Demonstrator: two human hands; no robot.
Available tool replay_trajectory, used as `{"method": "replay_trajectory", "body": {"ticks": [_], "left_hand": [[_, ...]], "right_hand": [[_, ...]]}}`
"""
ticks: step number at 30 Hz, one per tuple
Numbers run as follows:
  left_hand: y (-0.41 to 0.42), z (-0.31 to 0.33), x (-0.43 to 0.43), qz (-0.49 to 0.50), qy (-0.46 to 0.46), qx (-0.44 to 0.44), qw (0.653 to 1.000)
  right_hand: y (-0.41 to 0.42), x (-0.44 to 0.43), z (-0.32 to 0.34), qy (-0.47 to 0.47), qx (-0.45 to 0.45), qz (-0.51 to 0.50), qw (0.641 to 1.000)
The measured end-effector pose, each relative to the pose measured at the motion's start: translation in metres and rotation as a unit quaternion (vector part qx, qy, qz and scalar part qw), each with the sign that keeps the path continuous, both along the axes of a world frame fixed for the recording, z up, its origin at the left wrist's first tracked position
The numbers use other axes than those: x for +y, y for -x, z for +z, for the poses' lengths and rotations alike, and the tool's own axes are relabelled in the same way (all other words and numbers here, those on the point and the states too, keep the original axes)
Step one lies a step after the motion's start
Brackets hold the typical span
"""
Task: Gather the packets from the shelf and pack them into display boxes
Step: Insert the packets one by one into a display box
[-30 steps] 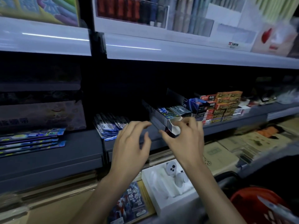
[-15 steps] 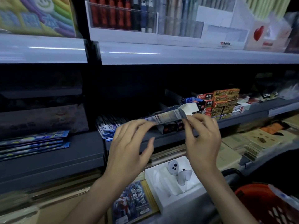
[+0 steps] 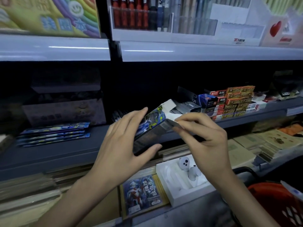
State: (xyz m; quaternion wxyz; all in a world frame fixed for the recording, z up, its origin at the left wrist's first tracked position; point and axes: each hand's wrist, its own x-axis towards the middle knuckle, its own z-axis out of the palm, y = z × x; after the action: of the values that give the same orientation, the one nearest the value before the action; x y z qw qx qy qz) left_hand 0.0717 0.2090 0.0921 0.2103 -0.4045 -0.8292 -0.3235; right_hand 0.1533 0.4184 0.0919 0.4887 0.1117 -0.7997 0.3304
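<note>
Task at early stage. Display box held in front of shelf, end flap open. Left hand grips box body; right hand pinches flap end. Flat packets on shelf at left, not gathered; packing not begun.

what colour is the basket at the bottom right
Red, with a cut-out lattice wall; the basket shows in the head view's bottom right corner.
</note>
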Motion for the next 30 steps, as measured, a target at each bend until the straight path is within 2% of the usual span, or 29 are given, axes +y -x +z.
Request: {"method": "replay_trajectory", "body": {"ticks": [5, 10, 18, 26, 30], "left_hand": [[-0.001, -0.009, -0.019, -0.019, -0.085, -0.117, 0.989], [0.006, -0.027, -0.036, -0.001, -0.083, -0.176, 0.981], [0.021, -0.050, -0.061, 0.013, -0.074, -0.206, 0.976], [0.029, -0.051, -0.075, 0.023, -0.104, -0.223, 0.969], [0.030, -0.051, -0.079, 0.017, -0.155, -0.277, 0.948]], "right_hand": [[0.009, -0.021, -0.005, 0.042, -0.056, 0.084, 0.994], [0.019, -0.027, -0.021, 0.061, -0.090, 0.103, 0.989], [0.042, -0.041, -0.037, 0.089, -0.160, 0.135, 0.974], [0.056, -0.068, -0.043, 0.165, -0.182, 0.171, 0.954], [0.041, -0.080, -0.023, 0.064, -0.117, 0.090, 0.987]]}}
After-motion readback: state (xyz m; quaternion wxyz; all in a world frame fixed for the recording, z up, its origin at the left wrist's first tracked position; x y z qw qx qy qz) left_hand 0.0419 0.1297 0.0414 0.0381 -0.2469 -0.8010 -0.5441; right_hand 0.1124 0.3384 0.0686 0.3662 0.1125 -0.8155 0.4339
